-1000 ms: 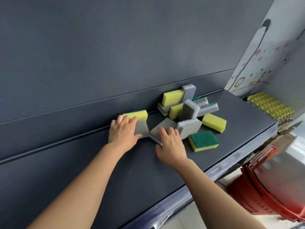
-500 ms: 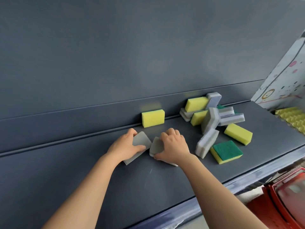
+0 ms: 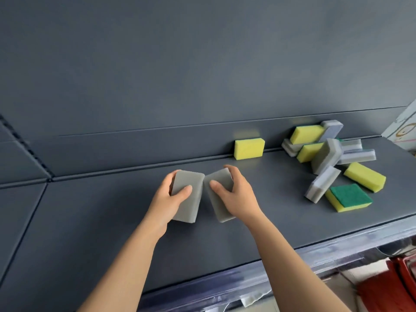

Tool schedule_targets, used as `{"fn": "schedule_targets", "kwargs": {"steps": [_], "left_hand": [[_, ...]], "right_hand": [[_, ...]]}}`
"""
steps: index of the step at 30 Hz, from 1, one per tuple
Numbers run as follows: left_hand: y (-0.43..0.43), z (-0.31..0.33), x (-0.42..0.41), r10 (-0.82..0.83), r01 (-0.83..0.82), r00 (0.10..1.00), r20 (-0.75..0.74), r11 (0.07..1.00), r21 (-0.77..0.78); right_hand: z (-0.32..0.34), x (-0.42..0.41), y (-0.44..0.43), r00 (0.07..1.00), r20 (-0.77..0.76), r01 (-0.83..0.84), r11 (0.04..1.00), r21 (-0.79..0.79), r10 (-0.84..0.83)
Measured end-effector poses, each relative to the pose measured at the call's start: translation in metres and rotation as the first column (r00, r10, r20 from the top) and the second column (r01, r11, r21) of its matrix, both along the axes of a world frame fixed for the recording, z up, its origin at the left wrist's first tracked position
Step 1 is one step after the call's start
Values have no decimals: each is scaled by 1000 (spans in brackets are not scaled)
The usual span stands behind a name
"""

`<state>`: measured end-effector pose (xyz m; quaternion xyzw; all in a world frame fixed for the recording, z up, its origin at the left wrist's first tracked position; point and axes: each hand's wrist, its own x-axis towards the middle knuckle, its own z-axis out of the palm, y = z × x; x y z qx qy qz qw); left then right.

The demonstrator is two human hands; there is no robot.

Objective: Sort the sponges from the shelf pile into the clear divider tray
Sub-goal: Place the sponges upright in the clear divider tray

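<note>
My left hand (image 3: pixel 167 200) grips a grey sponge (image 3: pixel 188 199) over the middle of the dark shelf (image 3: pixel 90 221). Beside it, my right hand (image 3: pixel 236 197) grips a second grey sponge (image 3: pixel 217 199); the two sponges touch at their far corners. A pile of yellow and grey sponges (image 3: pixel 324 152) lies at the far right against the back wall. One yellow sponge (image 3: pixel 248 148) stands alone against the back wall. A green-topped yellow sponge (image 3: pixel 349 197) lies flat at the pile's near side. No clear divider tray is in view.
The shelf's front edge (image 3: pixel 292 262) carries a clear strip. A red basket (image 3: pixel 391 287) sits below at the bottom right. A patterned panel (image 3: pixel 405 127) closes the shelf's right end.
Both hands have pulled their grey sponges left, away from the pile, and lifted them off the shelf surface. The view has shifted left, so the pile now sits further right.
</note>
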<state>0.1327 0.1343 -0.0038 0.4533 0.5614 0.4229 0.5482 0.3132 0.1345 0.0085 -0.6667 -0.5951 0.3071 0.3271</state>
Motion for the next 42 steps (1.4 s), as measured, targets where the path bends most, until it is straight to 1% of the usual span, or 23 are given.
{"fn": "schedule_targets", "kwargs": {"steps": [4, 10, 13, 19, 24, 31, 36, 42], "left_hand": [[-25, 6, -21, 96, -98, 993, 68, 995, 32], [-64, 20, -40, 278, -288, 953, 119, 954, 83], [-87, 22, -48, 362, -376, 922, 134, 921, 98], [-133, 28, -74, 466, -478, 877, 117, 870, 119], [-170, 32, -106, 562, -577, 816, 132, 804, 143], [-217, 34, -171, 634, -654, 756, 164, 740, 153], [-252, 35, -234, 659, -677, 735, 157, 721, 145], [-292, 39, -312, 685, -696, 717, 126, 696, 176]], "right_hand": [[4, -23, -11, 992, -128, 13, 998, 57, -6], [11, -52, -31, 973, -207, -66, 983, 171, 101], [12, -66, -42, 957, -232, -136, 974, 183, 177], [10, -105, -66, 903, -283, -286, 943, 171, 325], [15, -145, -86, 854, -286, -395, 900, 184, 433], [22, -218, -118, 804, -274, -487, 849, 205, 528], [25, -284, -149, 791, -269, -503, 834, 227, 550], [24, -363, -186, 778, -267, -517, 821, 243, 568]]}}
